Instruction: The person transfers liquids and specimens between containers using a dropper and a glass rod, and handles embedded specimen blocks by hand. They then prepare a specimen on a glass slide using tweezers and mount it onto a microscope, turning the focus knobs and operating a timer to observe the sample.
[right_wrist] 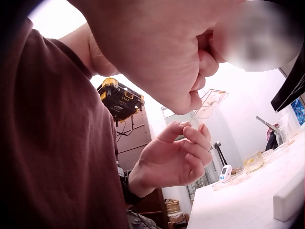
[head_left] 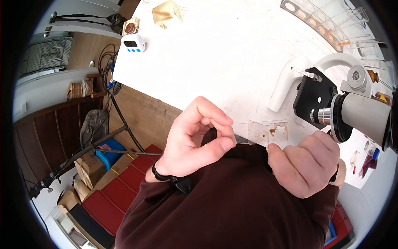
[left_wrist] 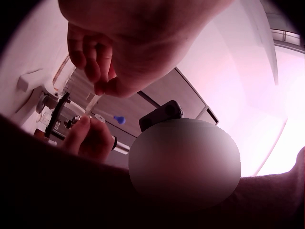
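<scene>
Because the glass slide (head_left: 258,129) is held only at its edges, a small slip of either grip could tilt it or let it drop. It lies in the air between the 2 hands, above the person's lap and just beside the white table (head_left: 199,58). The left hand (head_left: 192,139) pinches 1 end between thumb and forefinger, their tips nearly closed together, with the other fingers bent. The right hand (head_left: 306,166) is curled closed, a fingertip at the slide's lower edge; the left wrist view suggests a pinch there, though how firmly it grips I cannot tell. On the slide are a brown patch (head_left: 273,132) and a small green dot (head_left: 264,136). If that fingertip rode up over the edge, it could smudge the glass or disturb the brown patch, and uneven pressure from the 2 hands might crack a thin pane. The microscope (head_left: 365,110) stands close beyond the right hand, so a careless swing that way could knock the slide against its objective (head_left: 321,116).
</scene>
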A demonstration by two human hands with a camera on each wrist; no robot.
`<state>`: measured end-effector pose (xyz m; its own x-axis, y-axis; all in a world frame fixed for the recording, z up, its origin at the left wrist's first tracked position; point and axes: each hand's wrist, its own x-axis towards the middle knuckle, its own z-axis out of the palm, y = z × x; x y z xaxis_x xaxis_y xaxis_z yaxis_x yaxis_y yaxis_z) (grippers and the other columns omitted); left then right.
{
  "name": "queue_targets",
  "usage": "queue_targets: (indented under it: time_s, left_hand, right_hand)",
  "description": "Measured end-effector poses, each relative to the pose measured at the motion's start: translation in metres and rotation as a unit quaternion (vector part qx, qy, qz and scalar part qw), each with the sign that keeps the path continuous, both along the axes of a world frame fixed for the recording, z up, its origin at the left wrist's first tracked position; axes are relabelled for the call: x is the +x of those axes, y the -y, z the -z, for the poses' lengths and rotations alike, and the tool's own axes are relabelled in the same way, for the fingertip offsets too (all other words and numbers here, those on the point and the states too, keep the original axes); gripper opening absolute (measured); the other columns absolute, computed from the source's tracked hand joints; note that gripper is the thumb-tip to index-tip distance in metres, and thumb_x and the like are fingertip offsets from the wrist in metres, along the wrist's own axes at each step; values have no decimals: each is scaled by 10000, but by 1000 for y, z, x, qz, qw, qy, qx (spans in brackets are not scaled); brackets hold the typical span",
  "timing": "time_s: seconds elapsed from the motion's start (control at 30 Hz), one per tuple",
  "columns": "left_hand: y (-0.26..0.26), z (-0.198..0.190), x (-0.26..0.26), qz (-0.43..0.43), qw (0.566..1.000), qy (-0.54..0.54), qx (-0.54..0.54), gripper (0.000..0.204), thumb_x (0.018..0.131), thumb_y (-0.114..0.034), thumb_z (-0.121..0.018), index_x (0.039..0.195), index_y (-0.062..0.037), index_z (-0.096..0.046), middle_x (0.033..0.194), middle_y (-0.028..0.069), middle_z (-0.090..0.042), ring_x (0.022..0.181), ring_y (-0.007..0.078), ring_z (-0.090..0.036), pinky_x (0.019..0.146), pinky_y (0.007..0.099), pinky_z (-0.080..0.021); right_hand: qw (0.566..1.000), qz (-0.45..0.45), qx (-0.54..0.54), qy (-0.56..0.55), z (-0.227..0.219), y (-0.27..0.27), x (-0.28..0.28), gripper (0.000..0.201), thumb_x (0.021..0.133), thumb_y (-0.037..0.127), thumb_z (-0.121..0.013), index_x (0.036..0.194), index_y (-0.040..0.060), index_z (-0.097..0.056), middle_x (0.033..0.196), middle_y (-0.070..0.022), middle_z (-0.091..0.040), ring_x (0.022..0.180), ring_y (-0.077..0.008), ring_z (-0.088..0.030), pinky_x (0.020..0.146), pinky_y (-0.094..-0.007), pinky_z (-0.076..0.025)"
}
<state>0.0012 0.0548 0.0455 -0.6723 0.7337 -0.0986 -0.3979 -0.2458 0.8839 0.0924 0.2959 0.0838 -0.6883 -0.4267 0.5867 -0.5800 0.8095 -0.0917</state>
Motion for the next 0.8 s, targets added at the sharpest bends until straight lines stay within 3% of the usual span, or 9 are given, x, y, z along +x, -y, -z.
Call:
queue_targets:
  time_s: [0.13,0.2,0.33,0.4,0.43,0.5,0.53,0.63,0.8]
  left_hand:
    - [5,2,-2,-22,1000,-12,-14,289,893,64,-704,1137,-36,-584,971,31,-687,889,91,-645,846,263,-494]
    - [10,1,-7,-24,999,-18,-15,288,894,60,-707,1137,-34,-585,968,28,-686,893,91,-645,853,264,-493]
    - [21,0,-14,-33,999,-23,-3,276,902,42,-699,1141,-22,-576,949,40,-681,877,95,-636,835,264,-482]
    - [26,-3,-16,-42,999,-23,18,273,906,30,-676,1147,-8,-553,919,67,-673,835,108,-620,787,266,-478]
    - [29,-4,-18,-43,999,-23,19,273,906,30,-676,1147,-8,-553,919,67,-673,835,108,-620,787,266,-478]
    - [35,-7,-20,-37,999,-10,37,276,903,28,-668,1146,-1,-539,908,80,-668,809,115,-610,754,270,-481]
    - [37,-5,-21,-28,998,-12,56,278,901,29,-666,1144,2,-534,906,88,-665,793,117,-603,726,272,-478]
    - [35,-7,-16,-24,998,-13,58,278,902,28,-667,1146,0,-537,908,85,-665,796,113,-604,732,269,-473]
    - [30,-7,-10,-11,999,10,45,286,899,53,-664,1157,0,-554,925,75,-675,806,101,-605,761,262,-471]
  right_hand:
    - [999,-23,-44,-14,3,1,1,282,670,58,-731,943,110,-684,685,40,-441,505,-79,-359,447,-242,-220]
    - [986,-12,-165,21,3,5,4,310,688,29,-780,967,111,-675,702,34,-499,505,-91,-377,446,-233,-245]
    - [959,-19,-265,97,3,5,7,275,735,69,-820,964,91,-669,723,20,-560,491,-119,-404,431,-242,-281]
    - [885,-67,-371,272,0,2,7,265,785,122,-841,966,61,-658,723,1,-591,506,-133,-455,448,-250,-338]
    - [886,-67,-371,271,1,1,7,265,785,122,-841,966,61,-658,723,1,-591,506,-133,-455,448,-250,-338]
    - [837,-34,-438,326,6,3,9,389,775,111,-861,1078,30,-629,793,-28,-628,543,-113,-495,497,-241,-389]
    - [837,-34,-438,327,9,5,9,389,775,111,-861,1078,30,-629,793,-28,-628,543,-113,-495,497,-241,-389]
    - [798,-38,-472,373,15,10,4,574,805,1,-815,1301,19,-526,1038,-60,-658,612,-81,-527,551,-239,-411]
    - [831,-50,-419,363,13,9,-3,551,790,14,-845,1264,38,-566,1038,-64,-662,683,-113,-574,561,-255,-420]
